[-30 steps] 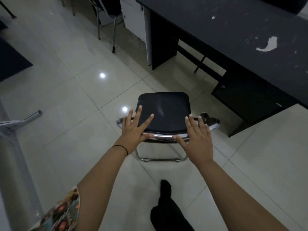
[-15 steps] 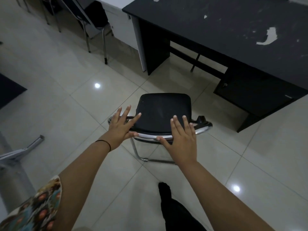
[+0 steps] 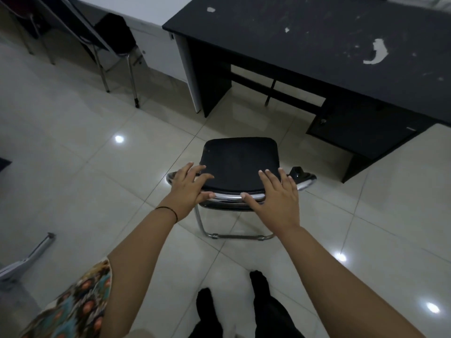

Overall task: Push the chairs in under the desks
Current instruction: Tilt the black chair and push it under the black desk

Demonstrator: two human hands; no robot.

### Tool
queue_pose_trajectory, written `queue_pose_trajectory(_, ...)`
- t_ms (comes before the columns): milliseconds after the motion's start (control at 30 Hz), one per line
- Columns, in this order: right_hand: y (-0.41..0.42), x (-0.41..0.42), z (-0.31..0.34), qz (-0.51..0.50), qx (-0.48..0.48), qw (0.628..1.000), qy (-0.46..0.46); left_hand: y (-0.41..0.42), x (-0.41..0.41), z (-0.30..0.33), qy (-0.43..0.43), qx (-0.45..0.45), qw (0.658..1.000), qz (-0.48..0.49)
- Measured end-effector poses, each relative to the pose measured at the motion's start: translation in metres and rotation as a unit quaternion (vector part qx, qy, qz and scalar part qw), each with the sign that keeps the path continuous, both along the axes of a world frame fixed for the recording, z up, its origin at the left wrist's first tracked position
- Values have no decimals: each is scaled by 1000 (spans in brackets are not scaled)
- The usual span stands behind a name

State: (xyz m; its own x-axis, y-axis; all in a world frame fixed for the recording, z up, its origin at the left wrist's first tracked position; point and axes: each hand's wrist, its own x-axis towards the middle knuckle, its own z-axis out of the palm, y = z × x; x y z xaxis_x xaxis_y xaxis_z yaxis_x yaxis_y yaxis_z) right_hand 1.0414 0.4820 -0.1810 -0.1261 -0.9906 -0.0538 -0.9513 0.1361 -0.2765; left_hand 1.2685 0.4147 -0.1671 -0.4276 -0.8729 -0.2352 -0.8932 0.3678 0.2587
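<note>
A black padded chair (image 3: 240, 162) with a chrome tube frame stands on the tiled floor, a short way in front of the black desk (image 3: 317, 45). My left hand (image 3: 189, 187) lies on the chair's left rear corner, fingers spread over the chrome bar and the cushion. My right hand (image 3: 277, 193) presses flat on the right rear part, thumb along the chrome bar. The desk's knee space (image 3: 263, 101) opens beyond the chair, between the left side panel and the drawer unit (image 3: 366, 128).
A second chrome-legged chair (image 3: 114, 45) stands at the back left beside a white cabinet (image 3: 161, 52). A metal leg (image 3: 31, 254) juts in at the lower left. My feet in dark shoes (image 3: 258, 284) are just behind the chair.
The chair has slid across the tiles toward the desk's knee space, with both hands staying on its rear edge. The view has swung so that the desk's opening lies ahead.
</note>
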Motion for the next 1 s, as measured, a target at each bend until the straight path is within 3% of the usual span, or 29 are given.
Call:
queue_pose_trajectory(367,33,36,-9,-83,77,993,16,23,24,-25,-25,14,997,-73)
queue_pose_trajectory(633,16,21,4,-43,99,994,-28,10,33,-28,-12,-12,995,-94)
queue_pose_trajectory(1000,-43,19,0,-33,76,997,0,-68,26,-30,-21,-13,992,-121)
